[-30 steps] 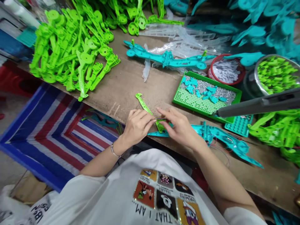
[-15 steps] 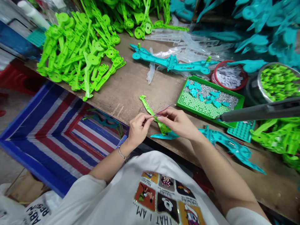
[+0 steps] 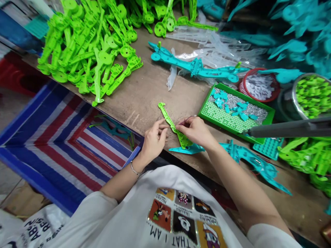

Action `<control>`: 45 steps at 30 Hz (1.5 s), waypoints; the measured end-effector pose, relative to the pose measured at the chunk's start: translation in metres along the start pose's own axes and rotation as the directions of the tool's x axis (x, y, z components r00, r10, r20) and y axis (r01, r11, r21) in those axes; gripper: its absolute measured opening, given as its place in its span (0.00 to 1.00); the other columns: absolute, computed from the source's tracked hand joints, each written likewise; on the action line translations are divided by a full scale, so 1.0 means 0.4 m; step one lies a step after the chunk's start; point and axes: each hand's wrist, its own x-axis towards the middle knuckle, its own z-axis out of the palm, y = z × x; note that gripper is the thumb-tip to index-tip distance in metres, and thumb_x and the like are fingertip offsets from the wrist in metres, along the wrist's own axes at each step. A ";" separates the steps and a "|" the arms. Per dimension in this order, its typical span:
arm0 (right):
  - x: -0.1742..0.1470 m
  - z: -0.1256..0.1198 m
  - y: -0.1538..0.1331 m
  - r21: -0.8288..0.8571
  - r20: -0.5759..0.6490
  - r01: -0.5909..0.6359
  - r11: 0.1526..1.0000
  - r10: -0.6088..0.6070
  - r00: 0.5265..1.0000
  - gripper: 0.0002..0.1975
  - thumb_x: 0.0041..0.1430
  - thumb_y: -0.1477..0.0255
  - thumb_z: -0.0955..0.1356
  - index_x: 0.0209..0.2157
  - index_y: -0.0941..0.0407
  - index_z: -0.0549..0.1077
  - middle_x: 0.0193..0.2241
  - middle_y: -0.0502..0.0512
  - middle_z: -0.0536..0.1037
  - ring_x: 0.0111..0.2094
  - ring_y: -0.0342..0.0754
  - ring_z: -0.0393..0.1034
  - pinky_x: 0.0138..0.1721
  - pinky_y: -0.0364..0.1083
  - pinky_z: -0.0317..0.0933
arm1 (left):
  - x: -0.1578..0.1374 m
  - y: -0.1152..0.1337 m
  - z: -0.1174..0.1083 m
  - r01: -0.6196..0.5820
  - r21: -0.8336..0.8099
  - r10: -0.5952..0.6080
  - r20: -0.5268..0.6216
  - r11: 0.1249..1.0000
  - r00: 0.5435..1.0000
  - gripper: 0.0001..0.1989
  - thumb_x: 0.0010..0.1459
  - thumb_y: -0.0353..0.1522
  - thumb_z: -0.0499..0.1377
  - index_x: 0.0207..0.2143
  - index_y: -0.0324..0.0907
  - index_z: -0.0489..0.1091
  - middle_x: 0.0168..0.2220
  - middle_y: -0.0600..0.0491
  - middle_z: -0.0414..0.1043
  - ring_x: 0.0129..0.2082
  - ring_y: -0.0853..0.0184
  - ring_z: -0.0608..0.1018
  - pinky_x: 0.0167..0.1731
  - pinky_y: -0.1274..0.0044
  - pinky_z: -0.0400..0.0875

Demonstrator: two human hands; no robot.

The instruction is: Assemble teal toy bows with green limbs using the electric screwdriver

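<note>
A long bright-green plastic part (image 3: 167, 119) lies on the bench before me, its wide end resting over a teal plastic part (image 3: 190, 149). My right hand (image 3: 197, 131) has thumb and fingers pinched together at the green part's middle. A thin reddish-purple wire (image 3: 183, 122) shows at those fingers; its ends are hidden. To the left of the part, my left hand (image 3: 155, 138) is open, fingers apart and holding nothing. Beyond my right forearm a larger teal plastic part (image 3: 254, 162) lies with thin wires beside it.
A green basket (image 3: 210, 113) holds small metal pieces and teal bits. Behind it stand a red basket (image 3: 241, 88) and a metal bowl (image 3: 293, 93). A dark grey rod-like tool (image 3: 287, 129) juts in from the right. Green parts (image 3: 85, 48) are heaped at left, teal ones (image 3: 307, 31) at right.
My left hand has let go at the green part, opened and drawn slightly back. The right hand stays pinched there. The whole view has shifted a little.
</note>
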 end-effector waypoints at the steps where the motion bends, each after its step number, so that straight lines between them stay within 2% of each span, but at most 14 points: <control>1: -0.001 0.001 -0.002 -0.019 -0.001 -0.013 1.000 0.013 1.000 0.08 0.53 0.71 0.70 0.28 0.60 0.81 0.23 0.54 0.79 0.24 0.43 0.67 0.28 0.42 0.56 | 0.001 -0.001 0.001 0.012 -0.024 -0.012 0.001 1.000 1.000 0.19 0.67 0.33 0.55 0.59 0.42 0.64 0.44 0.50 0.79 0.31 0.72 0.82 0.28 0.82 0.80; 4: -0.003 0.002 -0.006 -0.056 0.013 -0.040 0.998 0.040 0.999 0.08 0.53 0.71 0.70 0.28 0.60 0.80 0.23 0.53 0.78 0.24 0.42 0.67 0.28 0.42 0.56 | 0.005 0.001 0.002 0.033 -0.067 -0.033 0.000 0.997 0.999 0.20 0.66 0.33 0.56 0.59 0.41 0.64 0.43 0.51 0.78 0.31 0.72 0.82 0.28 0.81 0.81; 9: -0.004 0.002 -0.009 -0.013 0.030 -0.038 0.999 0.039 0.999 0.10 0.52 0.69 0.70 0.27 0.61 0.81 0.19 0.51 0.75 0.21 0.41 0.63 0.25 0.42 0.54 | 0.012 0.003 0.006 0.078 -0.117 -0.079 -0.008 0.990 0.997 0.22 0.65 0.32 0.57 0.60 0.41 0.63 0.41 0.51 0.77 0.32 0.71 0.82 0.30 0.79 0.82; 15: -0.012 0.001 -0.015 -0.143 0.006 0.013 0.990 -0.012 1.000 0.08 0.53 0.72 0.70 0.28 0.61 0.81 0.21 0.53 0.78 0.23 0.42 0.66 0.28 0.43 0.55 | 0.016 0.000 0.008 0.090 -0.136 -0.092 -0.011 0.987 0.996 0.21 0.65 0.31 0.57 0.60 0.42 0.63 0.40 0.52 0.77 0.32 0.72 0.82 0.32 0.80 0.82; 19: -0.017 -0.001 -0.016 -0.101 -0.001 0.015 0.995 -0.015 1.000 0.09 0.53 0.71 0.70 0.28 0.61 0.82 0.19 0.52 0.77 0.22 0.42 0.66 0.27 0.42 0.55 | 0.016 -0.003 0.008 0.090 -0.141 -0.093 -0.010 0.986 0.996 0.21 0.65 0.31 0.57 0.60 0.41 0.63 0.40 0.52 0.77 0.31 0.72 0.82 0.33 0.80 0.82; 22: -0.019 -0.001 -0.021 -0.146 -0.001 0.035 0.989 -0.035 0.999 0.08 0.53 0.72 0.70 0.27 0.60 0.82 0.19 0.53 0.77 0.22 0.42 0.67 0.28 0.43 0.56 | 0.016 -0.003 0.008 0.089 -0.139 -0.091 -0.010 0.986 0.996 0.21 0.65 0.31 0.56 0.60 0.41 0.63 0.40 0.52 0.76 0.31 0.72 0.82 0.33 0.80 0.82; 29: -0.012 -0.006 -0.036 -0.206 0.050 0.077 0.975 -0.068 0.996 0.08 0.53 0.76 0.69 0.27 0.58 0.83 0.26 0.58 0.83 0.27 0.47 0.74 0.30 0.44 0.57 | 0.016 -0.002 0.009 0.097 -0.151 -0.102 -0.023 0.984 0.995 0.21 0.65 0.30 0.57 0.60 0.41 0.64 0.39 0.52 0.76 0.32 0.71 0.83 0.33 0.80 0.82; 33: -0.002 -0.006 -0.029 -0.211 0.076 0.082 0.974 -0.068 0.995 0.07 0.53 0.75 0.70 0.25 0.58 0.81 0.22 0.56 0.80 0.24 0.45 0.70 0.29 0.44 0.55 | 0.014 -0.004 0.010 0.134 -0.225 -0.141 -0.015 0.965 0.990 0.21 0.65 0.31 0.58 0.59 0.41 0.64 0.41 0.51 0.76 0.33 0.70 0.83 0.36 0.78 0.83; 38: -0.005 0.002 -0.004 -0.145 0.057 0.096 0.985 -0.089 0.994 0.08 0.52 0.74 0.69 0.24 0.60 0.80 0.18 0.50 0.75 0.21 0.40 0.63 0.27 0.42 0.54 | -0.001 -0.001 0.020 0.212 -0.384 -0.206 0.057 0.899 0.977 0.24 0.62 0.32 0.60 0.60 0.40 0.63 0.44 0.48 0.76 0.37 0.70 0.83 0.41 0.76 0.81; 42: -0.021 0.001 0.012 -0.013 0.037 0.110 0.994 -0.110 0.993 0.08 0.51 0.72 0.69 0.25 0.61 0.79 0.22 0.53 0.78 0.24 0.42 0.66 0.27 0.42 0.56 | -0.008 0.011 0.039 0.206 -0.428 -0.183 0.095 0.880 0.979 0.26 0.57 0.31 0.65 0.58 0.40 0.65 0.44 0.50 0.76 0.39 0.70 0.81 0.41 0.79 0.78; 45: -0.034 -0.004 0.014 0.073 0.039 0.098 0.992 -0.102 0.994 0.08 0.50 0.71 0.70 0.26 0.61 0.80 0.23 0.53 0.78 0.24 0.43 0.68 0.26 0.42 0.58 | -0.003 0.018 0.055 0.217 -0.489 -0.191 0.104 0.845 0.976 0.22 0.54 0.32 0.68 0.50 0.40 0.69 0.39 0.53 0.75 0.35 0.73 0.80 0.38 0.81 0.76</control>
